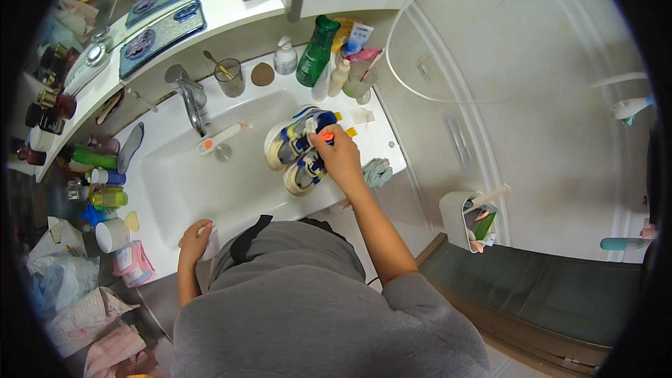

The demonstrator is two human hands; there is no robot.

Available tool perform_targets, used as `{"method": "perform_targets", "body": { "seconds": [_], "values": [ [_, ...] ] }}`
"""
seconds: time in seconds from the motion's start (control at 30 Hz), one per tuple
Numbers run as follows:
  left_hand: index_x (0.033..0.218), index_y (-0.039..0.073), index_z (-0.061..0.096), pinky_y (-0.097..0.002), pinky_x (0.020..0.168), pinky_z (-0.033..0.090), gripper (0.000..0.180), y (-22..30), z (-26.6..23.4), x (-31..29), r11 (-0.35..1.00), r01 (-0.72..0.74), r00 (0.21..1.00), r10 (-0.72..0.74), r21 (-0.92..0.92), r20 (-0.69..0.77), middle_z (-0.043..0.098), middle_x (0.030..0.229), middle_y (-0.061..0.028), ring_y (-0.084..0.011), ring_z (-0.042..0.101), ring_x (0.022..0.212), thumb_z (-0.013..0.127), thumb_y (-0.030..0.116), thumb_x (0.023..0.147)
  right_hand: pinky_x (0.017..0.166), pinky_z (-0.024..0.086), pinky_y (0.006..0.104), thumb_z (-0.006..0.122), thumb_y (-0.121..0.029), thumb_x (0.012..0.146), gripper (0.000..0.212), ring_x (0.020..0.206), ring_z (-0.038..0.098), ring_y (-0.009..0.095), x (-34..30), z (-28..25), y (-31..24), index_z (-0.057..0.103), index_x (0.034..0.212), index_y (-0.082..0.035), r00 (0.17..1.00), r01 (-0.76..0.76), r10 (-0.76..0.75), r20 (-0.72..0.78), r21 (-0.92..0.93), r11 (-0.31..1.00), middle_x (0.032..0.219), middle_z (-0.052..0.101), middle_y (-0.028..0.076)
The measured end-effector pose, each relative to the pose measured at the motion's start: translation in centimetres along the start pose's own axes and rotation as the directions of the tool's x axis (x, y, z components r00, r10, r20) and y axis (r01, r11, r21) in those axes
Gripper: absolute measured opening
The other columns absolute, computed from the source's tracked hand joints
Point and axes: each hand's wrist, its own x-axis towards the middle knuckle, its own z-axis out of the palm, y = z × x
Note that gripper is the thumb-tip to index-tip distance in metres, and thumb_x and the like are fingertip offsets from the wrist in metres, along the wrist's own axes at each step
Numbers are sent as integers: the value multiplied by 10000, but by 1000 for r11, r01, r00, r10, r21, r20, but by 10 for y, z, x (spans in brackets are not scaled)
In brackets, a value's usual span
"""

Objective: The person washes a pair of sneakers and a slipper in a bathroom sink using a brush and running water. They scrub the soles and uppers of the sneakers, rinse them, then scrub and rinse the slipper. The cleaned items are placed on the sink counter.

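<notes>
A pair of sneakers (302, 147) in blue, grey and white, with yellow tabs, rests on the right side of the white washbasin (164, 189). My right hand (339, 159) is closed on the sneakers at their right end, by a small orange patch. Its fingertips are partly hidden. At the basin's front left edge, my left hand (194, 240) hangs with loosely bent fingers and nothing visible in it. A white stick-like thing with an orange spot (219, 141) lies in the basin near the drain stopper (222, 152), below the chrome tap (190, 98).
Along the back ledge stand a glass with a toothbrush (229, 78), a white pump bottle (285, 56) and a green bottle (318, 51). A grey-green cloth (378, 172) lies at the right edge. Several bottles and a pink packet (133, 263) crowd the left. A shelf (231, 19) overhangs the back.
</notes>
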Motion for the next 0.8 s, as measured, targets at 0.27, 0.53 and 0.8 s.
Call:
{"method": "perform_targets", "body": {
  "seconds": [0.27, 0.53, 0.8],
  "values": [
    [1127, 195, 730, -414, 986, 337, 366, 21, -6, 5, 991, -33, 999, 30, 129, 21, 736, 1113, -24, -205, 670, 1000, 581, 482, 954, 769, 491, 439, 720, -282, 890, 266, 875, 641, 364, -2, -32, 37, 616, 970, -51, 987, -35, 22, -161, -78, 996, 918, 670, 167],
    [1125, 211, 727, -404, 958, 305, 366, 51, -11, 12, 973, -48, 998, 36, 225, 55, 738, 1083, 1, -156, 621, 852, 577, 501, 960, 757, 494, 423, 724, -277, 883, 260, 840, 651, 338, 5, -34, 43, 630, 946, -44, 986, -25, 1, -165, -143, 989, 876, 678, 155],
    [1092, 189, 736, -501, 976, 290, 332, 42, -8, 13, 978, -29, 999, 25, 208, 22, 724, 1143, -48, -263, 631, 1098, 599, 453, 944, 720, 501, 427, 733, -230, 869, 226, 817, 652, 341, -1, -22, 42, 618, 926, -44, 998, -7, -7, -68, -212, 977, 863, 670, 153]
  ]
}}
